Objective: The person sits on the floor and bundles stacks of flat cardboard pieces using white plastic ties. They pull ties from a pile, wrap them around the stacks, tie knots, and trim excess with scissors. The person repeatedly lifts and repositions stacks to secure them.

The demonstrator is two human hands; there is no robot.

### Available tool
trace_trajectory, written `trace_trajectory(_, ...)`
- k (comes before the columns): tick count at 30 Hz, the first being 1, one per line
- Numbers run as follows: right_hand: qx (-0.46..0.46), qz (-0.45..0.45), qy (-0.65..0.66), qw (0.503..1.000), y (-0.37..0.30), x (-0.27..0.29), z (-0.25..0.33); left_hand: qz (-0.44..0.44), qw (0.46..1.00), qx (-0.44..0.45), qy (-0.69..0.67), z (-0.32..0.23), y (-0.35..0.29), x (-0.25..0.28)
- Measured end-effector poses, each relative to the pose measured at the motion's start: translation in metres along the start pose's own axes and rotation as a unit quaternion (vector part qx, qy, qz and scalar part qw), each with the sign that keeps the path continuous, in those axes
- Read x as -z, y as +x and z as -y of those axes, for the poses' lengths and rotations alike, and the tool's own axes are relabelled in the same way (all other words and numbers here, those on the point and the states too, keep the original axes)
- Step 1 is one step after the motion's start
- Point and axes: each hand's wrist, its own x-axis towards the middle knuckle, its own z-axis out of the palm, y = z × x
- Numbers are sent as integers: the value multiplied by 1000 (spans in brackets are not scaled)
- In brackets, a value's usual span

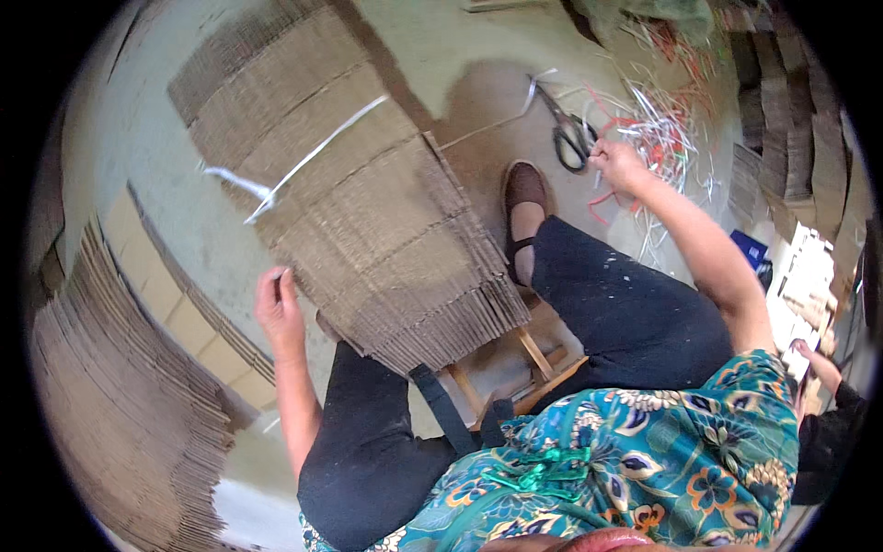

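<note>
Scissors [562, 120] are overlapped by right hand [621, 167], its grip unclear; left hand [279, 308] is seen released beside cardboard bundle [359, 221].

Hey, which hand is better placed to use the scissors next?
Probably your right hand: it's right by the scissors, at the handles. Your left hand is across the cardboard stack.

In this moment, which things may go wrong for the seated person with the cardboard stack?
The scissors are right by the right hand and near the shoe; a careless move might nick skin. Loose strips lie beside them and might tangle in the handles. Only one white band shows across the cardboard stack, so its sheets might slide apart.
</note>
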Motion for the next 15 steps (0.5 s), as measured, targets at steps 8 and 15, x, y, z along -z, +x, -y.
trace_trajectory(8,-48,-196,33,979,12,-86,-27,71,992,49,97,-46,15,12)
trace_trajectory(15,-71,-196,2,978,23,-76,-14,-3,991,-31,130,-75,40,7)
